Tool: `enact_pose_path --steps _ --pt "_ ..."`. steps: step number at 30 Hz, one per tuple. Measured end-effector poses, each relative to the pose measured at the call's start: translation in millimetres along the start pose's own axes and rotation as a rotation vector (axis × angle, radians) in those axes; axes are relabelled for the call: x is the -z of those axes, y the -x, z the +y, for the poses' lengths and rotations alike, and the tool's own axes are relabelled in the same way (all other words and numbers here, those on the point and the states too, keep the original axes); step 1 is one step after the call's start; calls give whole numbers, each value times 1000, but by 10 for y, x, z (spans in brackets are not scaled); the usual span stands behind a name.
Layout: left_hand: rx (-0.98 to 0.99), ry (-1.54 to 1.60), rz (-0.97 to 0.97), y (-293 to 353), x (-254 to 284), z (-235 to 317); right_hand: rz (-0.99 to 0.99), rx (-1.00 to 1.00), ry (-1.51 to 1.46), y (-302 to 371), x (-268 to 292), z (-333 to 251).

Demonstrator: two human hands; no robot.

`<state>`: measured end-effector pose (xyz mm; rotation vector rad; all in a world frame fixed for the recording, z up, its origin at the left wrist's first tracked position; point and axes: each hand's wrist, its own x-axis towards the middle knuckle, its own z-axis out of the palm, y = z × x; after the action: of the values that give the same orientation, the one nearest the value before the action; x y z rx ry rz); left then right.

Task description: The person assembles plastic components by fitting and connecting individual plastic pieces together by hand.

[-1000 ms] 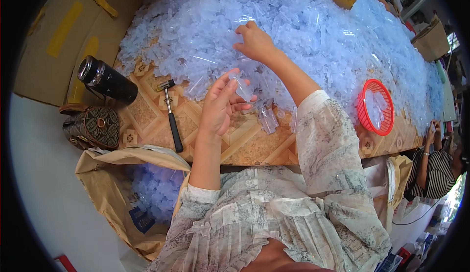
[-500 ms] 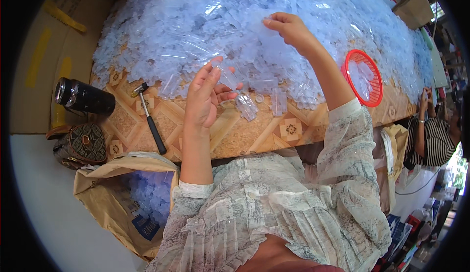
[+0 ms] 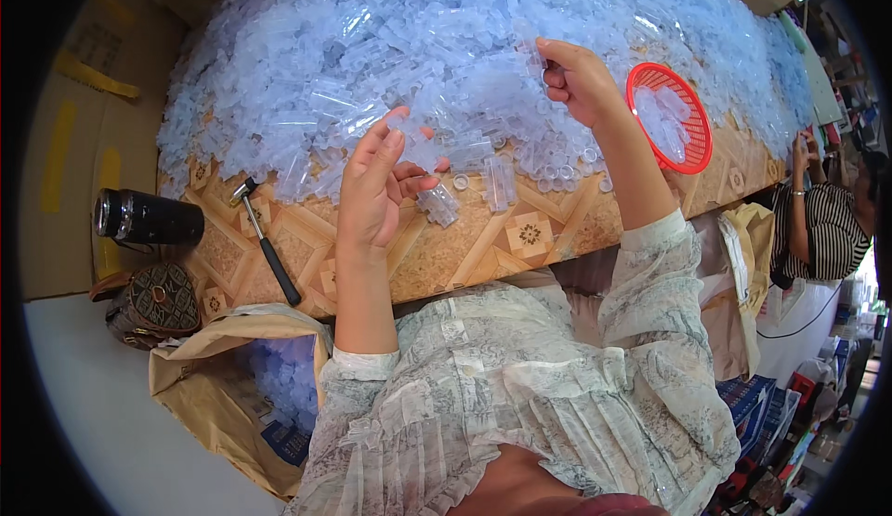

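Observation:
A large heap of clear, bluish plastic tube-like pieces (image 3: 437,61) covers most of the patterned table (image 3: 585,223). My left hand (image 3: 372,186), palm turned inward at the heap's near edge, has its fingers curled round a clear plastic tube (image 3: 420,149). Its outline blends with the heap behind. Farther right, over the heap, my right hand (image 3: 578,79) pinches a small clear plastic piece (image 3: 532,54) between thumb and forefinger. Several loose clear tubes (image 3: 499,183) lie on the table just right of my left hand.
A hammer (image 3: 267,245) with a black handle lies at left, near a black flask (image 3: 149,217) and a patterned bag (image 3: 156,304). A red basket (image 3: 699,149) holds clear pieces at right. An open sack (image 3: 200,367) stands below the table edge. Another person (image 3: 822,237) sits far right.
My right hand has shifted slightly right and down, and a clear piece now shows at its fingertips. My left hand keeps its hold. The whole view has shifted a little.

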<state>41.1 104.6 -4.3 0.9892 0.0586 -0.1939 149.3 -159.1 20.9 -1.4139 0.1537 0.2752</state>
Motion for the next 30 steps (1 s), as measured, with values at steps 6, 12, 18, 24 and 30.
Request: enact_pose_path --steps 6,12,18,24,30 --pt "12 -27 -31 10 -64 -34 -22 98 -32 294 -174 16" --pt "18 -43 -26 49 -46 -36 -134 105 128 417 -345 56" --pt "36 39 -32 96 -56 -9 -314 36 173 600 -594 113" --pt "30 94 -74 65 58 -31 -262 27 211 635 -758 257" --pt "8 132 -83 91 183 -4 -308 -5 258 630 -851 293"
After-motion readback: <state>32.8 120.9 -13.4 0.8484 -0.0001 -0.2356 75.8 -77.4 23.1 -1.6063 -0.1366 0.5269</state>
